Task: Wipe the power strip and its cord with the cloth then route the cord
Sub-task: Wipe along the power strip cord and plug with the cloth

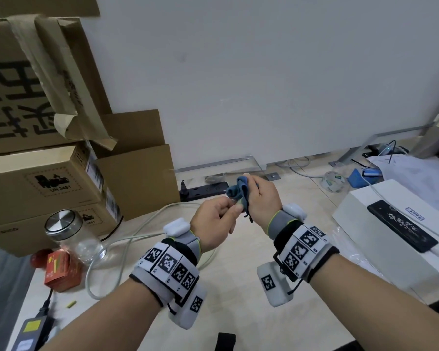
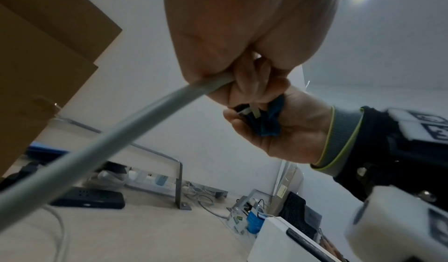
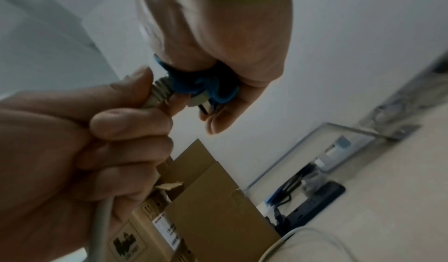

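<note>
Soft blue cloth [image 1: 238,192], smooth grey plastic cord [image 2: 101,147], matt cardboard boxes [image 1: 48,183]

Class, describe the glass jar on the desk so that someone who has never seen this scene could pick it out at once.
Start at the stack of cardboard boxes on the desk's left side. In front of the lowest box stands the glass jar, beside a small orange-red box. It is the only see-through container there, topped by a shiny metal lid.

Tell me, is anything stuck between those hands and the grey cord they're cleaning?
Only the blue cloth, and that is intended. The right hand grips it bunched around the plug end of the grey cord, so cloth lies between those fingers and the plug. The left hand grips the cord bare, just behind the plug.
</note>
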A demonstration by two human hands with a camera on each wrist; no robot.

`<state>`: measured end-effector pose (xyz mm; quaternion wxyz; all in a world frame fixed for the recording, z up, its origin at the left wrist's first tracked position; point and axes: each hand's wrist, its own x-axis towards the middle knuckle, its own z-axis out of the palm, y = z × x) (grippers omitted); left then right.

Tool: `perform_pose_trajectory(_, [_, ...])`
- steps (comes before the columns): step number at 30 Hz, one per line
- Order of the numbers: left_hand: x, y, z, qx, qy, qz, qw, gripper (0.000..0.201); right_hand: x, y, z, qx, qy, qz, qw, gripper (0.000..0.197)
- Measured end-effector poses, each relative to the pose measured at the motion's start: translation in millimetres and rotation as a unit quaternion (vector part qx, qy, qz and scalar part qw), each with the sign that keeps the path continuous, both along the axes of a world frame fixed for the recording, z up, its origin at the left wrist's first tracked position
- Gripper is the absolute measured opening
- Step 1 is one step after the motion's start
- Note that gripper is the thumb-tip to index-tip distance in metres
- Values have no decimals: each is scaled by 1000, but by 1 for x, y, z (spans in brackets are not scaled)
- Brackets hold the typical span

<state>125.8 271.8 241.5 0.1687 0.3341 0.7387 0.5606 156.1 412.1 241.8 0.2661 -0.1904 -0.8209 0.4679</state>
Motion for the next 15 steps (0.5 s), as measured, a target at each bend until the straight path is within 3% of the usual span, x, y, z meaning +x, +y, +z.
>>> perform_pose_trajectory(2, [-4,-1,0,7,7,-12,1000,26,-4,1,-2,-143,-45,-34,988,43])
perform_pose_trajectory(3, [-5,-1,-1,14,12,-14,1000,25,-5,3,0,-246,-62,-53,966,44])
perform_pose_trajectory(6, [1,-3,-4,40,10,4,999,19,-3,11,10,-503,-69,-60,860,34])
perform_pose_trajectory(10, [1,-4,-7,46,-1,34,998,21,-1,18,21,-570,2,-18,821,42])
perform_pose_trajectory(12, [2,-3,-6,47,-6,38,998,21,7,10,25,-522,16,5,853,29])
perform_pose_trajectory(15, [1,-1,-8,46,-3,41,998,19,20,-10,23,-342,-33,69,937,31])
